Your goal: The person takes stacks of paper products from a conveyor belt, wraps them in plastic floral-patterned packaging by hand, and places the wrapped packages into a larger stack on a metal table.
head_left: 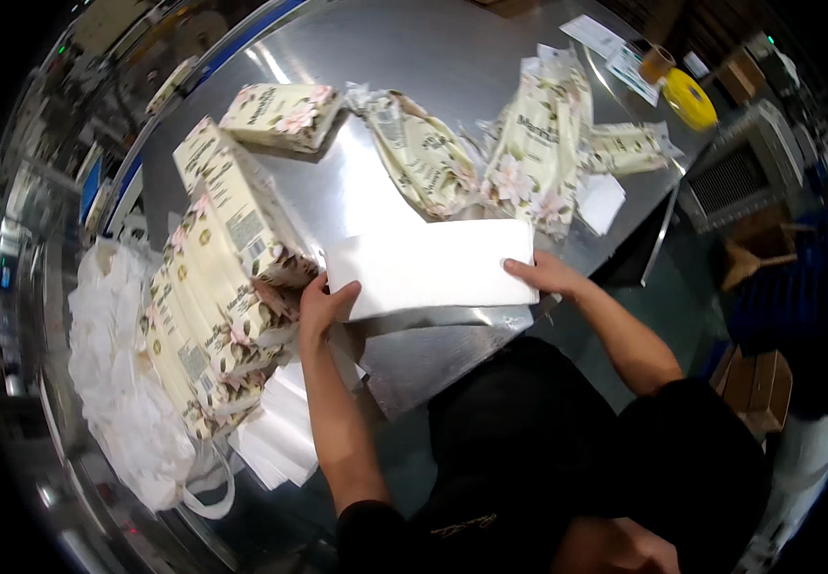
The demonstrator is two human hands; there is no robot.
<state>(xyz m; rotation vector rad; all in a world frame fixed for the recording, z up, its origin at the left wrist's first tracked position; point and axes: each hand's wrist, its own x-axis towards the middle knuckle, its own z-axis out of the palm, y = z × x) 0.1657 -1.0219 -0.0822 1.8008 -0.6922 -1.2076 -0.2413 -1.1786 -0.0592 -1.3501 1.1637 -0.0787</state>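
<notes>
Between my two hands is a white stack of folded paper tissues [433,270], held by its ends just above the metal table. My left hand [326,304] grips the left end, thumb on top and fingers partly hidden behind it. At the right end, my right hand [546,274] closes on the stack the same way. Just beyond the stack lie crumpled, floral-printed plastic wrappers [424,158], and a larger floral wrapper [538,143] stands to their right. Several filled floral tissue packs [232,239] are piled beside my left hand.
One floral pack [285,115] lies apart at the far left of the metal table [376,53]. White sheets [278,430] lie by my left forearm, beside a white plastic bag [127,373]. Yellow tape [689,99] sits at the far right edge. Cardboard boxes [756,387] stand on the floor at right.
</notes>
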